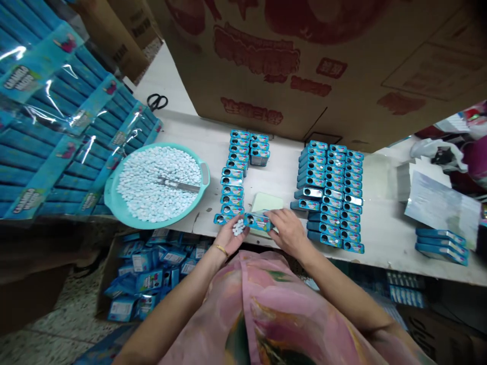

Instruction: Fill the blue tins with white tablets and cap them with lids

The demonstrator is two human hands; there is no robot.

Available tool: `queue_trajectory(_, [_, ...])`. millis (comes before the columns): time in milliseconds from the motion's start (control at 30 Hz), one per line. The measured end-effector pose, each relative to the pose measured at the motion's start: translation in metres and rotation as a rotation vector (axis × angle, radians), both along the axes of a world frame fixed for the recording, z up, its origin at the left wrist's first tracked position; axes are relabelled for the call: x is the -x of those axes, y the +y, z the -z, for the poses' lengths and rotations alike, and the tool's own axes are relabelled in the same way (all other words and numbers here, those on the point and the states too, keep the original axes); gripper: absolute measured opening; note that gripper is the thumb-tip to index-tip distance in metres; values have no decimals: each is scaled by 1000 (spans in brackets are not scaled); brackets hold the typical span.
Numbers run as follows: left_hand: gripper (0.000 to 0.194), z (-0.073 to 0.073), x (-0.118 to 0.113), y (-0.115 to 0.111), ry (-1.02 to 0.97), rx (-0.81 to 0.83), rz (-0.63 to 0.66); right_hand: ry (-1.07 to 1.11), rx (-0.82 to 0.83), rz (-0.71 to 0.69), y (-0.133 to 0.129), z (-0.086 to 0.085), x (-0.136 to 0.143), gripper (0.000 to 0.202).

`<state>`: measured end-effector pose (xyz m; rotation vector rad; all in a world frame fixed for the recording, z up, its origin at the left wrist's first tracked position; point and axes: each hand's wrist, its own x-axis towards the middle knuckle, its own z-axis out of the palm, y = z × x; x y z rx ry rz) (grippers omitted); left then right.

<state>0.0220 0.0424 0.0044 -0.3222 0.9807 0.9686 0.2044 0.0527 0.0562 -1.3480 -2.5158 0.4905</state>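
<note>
My left hand (230, 236) is cupped around a small heap of white candies (239, 227), at the left end of a blue tin (257, 222). My right hand (288, 229) grips the right end of that tin, its label facing up. A pale green pad (268, 203) lies just beyond the tin. Left of my hands, a turquoise basin (109, 195) holds many white candies with a metal scoop (182, 185) on them. Rows of blue tins stand on the left (232, 191) and on the right (333, 193) of the pad.
A large cardboard box (281, 66) stands behind the tins on the white table (281, 177). Wrapped blue packs (45, 116) are stacked at left, near black scissors (157, 102). Below the table edge is a carton of blue packets (152, 274). Papers (437, 203) and tins (441, 247) lie at right.
</note>
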Motion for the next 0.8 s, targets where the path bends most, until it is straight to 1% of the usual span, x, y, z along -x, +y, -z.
queue_trajectory(33, [14, 0, -4, 4, -2, -3, -5, -73, -28, -17, 0, -7, 2, 37])
queue_trajectory(100, [14, 1, -12, 10, -9, -3, -5, -175, -74, -25, 0, -14, 3, 35])
queue_trajectory(233, [12, 0, -18, 14, -39, -12, 8, -232, -120, -39, -1, -19, 3, 34])
queue_trajectory(400, [12, 3, -16, 14, -40, -17, 9, -205, -101, -19, -1, -17, 1, 35])
queue_trajectory(500, [13, 4, -15, 15, -32, -21, 9, -125, -57, 26, 0, -10, -5, 37])
queue_trajectory(567, [13, 4, -13, 16, -31, -29, 8, 18, -2, 82, 2, 2, -11, 36])
queue_trajectory(600, [13, 4, -11, 15, -31, -31, 10, 116, 35, 125, 3, 11, -14, 34])
queue_trajectory(700, [12, 4, -1, 11, -20, -27, 16, 429, 191, 287, 9, 48, -21, 28])
queue_trajectory(800, [12, 4, 11, 3, 13, -11, -3, 636, 327, 409, 14, 86, -24, 27])
